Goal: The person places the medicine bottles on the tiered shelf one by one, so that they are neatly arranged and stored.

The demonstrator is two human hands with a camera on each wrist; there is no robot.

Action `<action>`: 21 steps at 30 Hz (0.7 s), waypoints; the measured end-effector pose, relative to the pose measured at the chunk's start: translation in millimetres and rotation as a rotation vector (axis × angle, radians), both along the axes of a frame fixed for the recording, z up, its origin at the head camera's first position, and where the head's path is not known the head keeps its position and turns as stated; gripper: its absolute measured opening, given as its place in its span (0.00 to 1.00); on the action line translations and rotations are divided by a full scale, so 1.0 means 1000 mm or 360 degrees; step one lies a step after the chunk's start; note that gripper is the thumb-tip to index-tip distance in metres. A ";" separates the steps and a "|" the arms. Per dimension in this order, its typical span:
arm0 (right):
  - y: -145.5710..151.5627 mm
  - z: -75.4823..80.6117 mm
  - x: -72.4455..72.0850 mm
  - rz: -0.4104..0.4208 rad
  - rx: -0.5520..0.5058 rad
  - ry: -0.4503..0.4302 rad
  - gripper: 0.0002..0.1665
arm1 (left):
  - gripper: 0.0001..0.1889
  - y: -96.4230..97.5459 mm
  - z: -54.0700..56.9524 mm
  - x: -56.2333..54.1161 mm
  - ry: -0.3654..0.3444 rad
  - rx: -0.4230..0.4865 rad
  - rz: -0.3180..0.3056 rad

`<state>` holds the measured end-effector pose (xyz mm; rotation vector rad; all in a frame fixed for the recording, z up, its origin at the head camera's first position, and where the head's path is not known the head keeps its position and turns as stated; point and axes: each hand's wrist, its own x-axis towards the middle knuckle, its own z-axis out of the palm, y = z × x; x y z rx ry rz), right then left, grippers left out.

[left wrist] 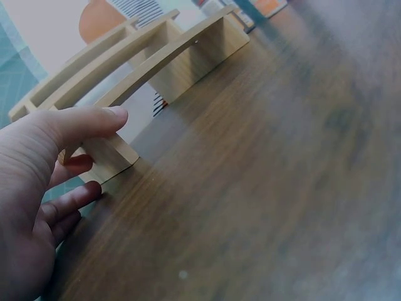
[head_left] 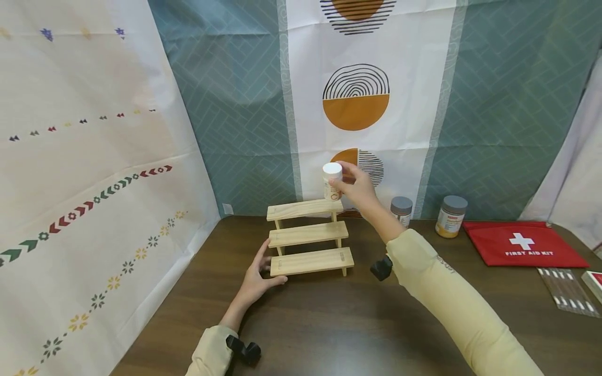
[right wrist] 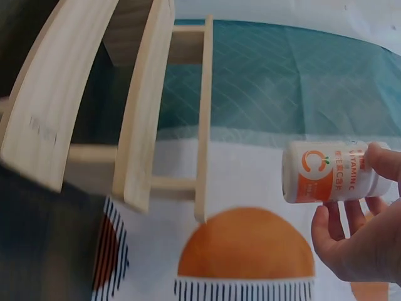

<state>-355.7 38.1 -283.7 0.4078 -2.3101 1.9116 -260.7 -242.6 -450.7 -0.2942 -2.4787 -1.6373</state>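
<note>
A white vitamin C bottle (head_left: 332, 184) with an orange-and-white label is held upright in my right hand (head_left: 361, 192), near the right end of the top step. In the right wrist view, the thumb and fingers pinch the bottle (right wrist: 326, 172) around its lid end, apart from the shelf. The three-step wooden shelf (head_left: 308, 234) stands on the table near the back cloth. My left hand (head_left: 256, 282) holds its left end at the lowest step. In the left wrist view, the thumb (left wrist: 94, 122) lies along the step's front edge and the fingers curl beside the leg.
Two grey-lidded jars stand right of the shelf: one jar (head_left: 401, 208) partly behind my right forearm, another jar (head_left: 451, 216) farther right. A red first aid pouch (head_left: 524, 244), a pack of cotton swabs (head_left: 566, 291) and a cut-off box (head_left: 594, 282) lie at the right.
</note>
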 end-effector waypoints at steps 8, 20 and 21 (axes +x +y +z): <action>-0.038 -0.006 -0.007 -0.0003 -0.0043 -0.0044 0.32 | 0.57 -0.006 -0.021 -0.011 0.0041 -0.0005 0.0007; -0.080 -0.012 -0.012 0.0048 -0.0099 -0.0101 0.32 | 0.57 -0.004 -0.017 -0.010 0.0033 -0.0017 0.0052; -0.082 -0.014 -0.012 0.0051 -0.0105 -0.0106 0.32 | 0.57 -0.002 -0.015 -0.008 0.0034 -0.0011 0.0043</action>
